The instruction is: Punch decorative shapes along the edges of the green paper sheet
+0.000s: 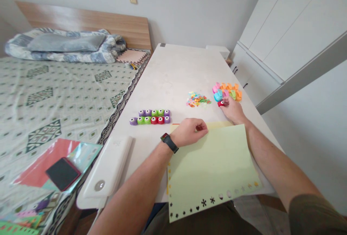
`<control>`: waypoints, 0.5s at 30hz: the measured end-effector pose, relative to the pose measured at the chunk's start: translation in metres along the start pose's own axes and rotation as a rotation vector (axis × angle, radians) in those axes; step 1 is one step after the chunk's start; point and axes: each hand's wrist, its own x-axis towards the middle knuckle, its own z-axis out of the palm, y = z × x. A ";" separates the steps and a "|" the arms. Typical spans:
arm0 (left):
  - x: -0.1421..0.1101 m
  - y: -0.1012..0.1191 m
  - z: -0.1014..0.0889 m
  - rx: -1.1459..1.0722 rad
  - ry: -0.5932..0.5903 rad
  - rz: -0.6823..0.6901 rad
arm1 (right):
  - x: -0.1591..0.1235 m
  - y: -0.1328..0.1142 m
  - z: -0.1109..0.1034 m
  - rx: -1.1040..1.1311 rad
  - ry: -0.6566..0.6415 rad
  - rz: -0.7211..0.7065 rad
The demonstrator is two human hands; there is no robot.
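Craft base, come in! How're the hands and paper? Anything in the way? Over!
Right hand on red punch. Left hand at green paper's top edge. Holes along paper's left and bottom edges. Loose scraps beyond it, not covering it.

Bright, cool and diffuse overall, seemingly lit from the left, judging by soft shadows right of the headboard (135, 29) and the white box (108, 162). Touched with pale glare on the headboard and shiny streaks across the folder (35, 166). Washed almost white on the table (179, 65), darkest over the lap (189, 224). Clear enough near the middle to show holes along the paper (214, 159), yet too coarse to separate the scraps (199, 99). Softened towards the edges, with wide-angle stretching at the sleeve (311, 213) and a strong lean in the cabinet (298, 14).
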 end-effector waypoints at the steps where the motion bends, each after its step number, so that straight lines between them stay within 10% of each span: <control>1: 0.000 0.000 0.000 0.000 0.003 0.003 | 0.000 -0.001 0.000 0.002 0.001 0.002; 11: -0.001 -0.007 0.003 0.032 0.017 0.012 | 0.010 -0.009 -0.029 -0.003 0.070 0.036; 15: -0.001 -0.010 0.005 0.046 0.016 0.013 | 0.025 -0.047 -0.052 0.055 0.125 -0.087</control>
